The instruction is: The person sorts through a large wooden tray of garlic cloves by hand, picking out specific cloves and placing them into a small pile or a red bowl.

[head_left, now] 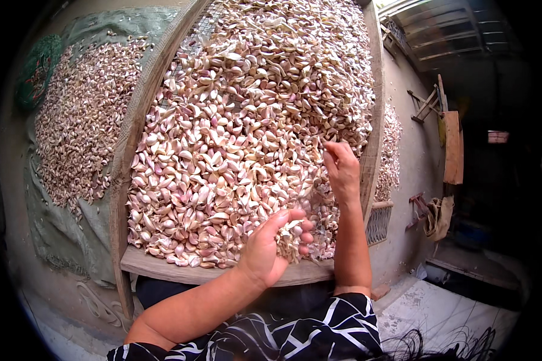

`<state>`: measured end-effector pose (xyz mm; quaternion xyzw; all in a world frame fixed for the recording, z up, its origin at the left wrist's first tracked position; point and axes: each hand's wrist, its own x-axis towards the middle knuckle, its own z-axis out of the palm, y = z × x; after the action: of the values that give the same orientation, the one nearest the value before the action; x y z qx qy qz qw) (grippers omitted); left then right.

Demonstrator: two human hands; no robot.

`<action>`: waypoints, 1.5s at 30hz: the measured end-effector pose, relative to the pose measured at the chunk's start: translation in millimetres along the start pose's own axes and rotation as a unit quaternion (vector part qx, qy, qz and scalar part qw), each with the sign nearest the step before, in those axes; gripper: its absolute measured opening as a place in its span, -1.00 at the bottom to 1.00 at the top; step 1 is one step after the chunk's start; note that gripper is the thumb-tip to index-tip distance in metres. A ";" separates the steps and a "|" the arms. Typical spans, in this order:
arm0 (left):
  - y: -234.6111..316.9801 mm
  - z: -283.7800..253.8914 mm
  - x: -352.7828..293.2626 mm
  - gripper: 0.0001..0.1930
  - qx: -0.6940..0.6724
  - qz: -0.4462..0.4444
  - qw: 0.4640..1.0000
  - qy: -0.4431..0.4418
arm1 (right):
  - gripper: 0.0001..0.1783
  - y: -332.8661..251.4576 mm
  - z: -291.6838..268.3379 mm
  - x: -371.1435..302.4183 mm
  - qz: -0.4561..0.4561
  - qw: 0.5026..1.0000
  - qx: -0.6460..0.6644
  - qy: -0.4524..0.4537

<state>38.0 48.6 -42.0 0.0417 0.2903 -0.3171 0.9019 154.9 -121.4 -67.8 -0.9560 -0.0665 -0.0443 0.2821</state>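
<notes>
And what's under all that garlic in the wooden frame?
Some wire mesh shows through gaps at the upper left of the wooden frame. Elsewhere, garlic cloves hide whatever is underneath.

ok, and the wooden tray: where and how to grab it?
Probably by the two side rails of the tray, coming from outside: left hand on the left rail, right hand on the right rail. Both are long, bare wood, while the inside is heaped with garlic cloves. The left hand, cupping pale garlic bits, should empty first.
</notes>
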 end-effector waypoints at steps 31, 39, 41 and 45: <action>-5.3 4.4 -3.0 -0.76 0.018 -0.008 1.000 0.024 | -0.92 5.4 -22.2 -64.2 0.163 0.957 0.241 0.015; -8.7 3.1 -3.3 -0.74 0.015 0.000 0.999 0.042 | -0.84 -77.6 -54.7 -87.5 0.073 0.960 0.243 -0.120; -12.2 2.2 -2.3 -0.74 0.014 -0.005 0.999 0.049 | -0.80 -89.1 -60.3 -88.7 -0.008 0.964 0.218 -0.154; -17.0 -2.7 -2.0 -0.73 0.011 -0.006 1.000 0.022 | -0.77 -92.4 -65.3 -89.4 -0.060 0.970 0.204 -0.121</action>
<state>25.2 36.9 -41.3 0.0573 0.3067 -0.3244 0.8930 49.5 -89.3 25.3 -0.8710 -0.1651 0.0690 0.4576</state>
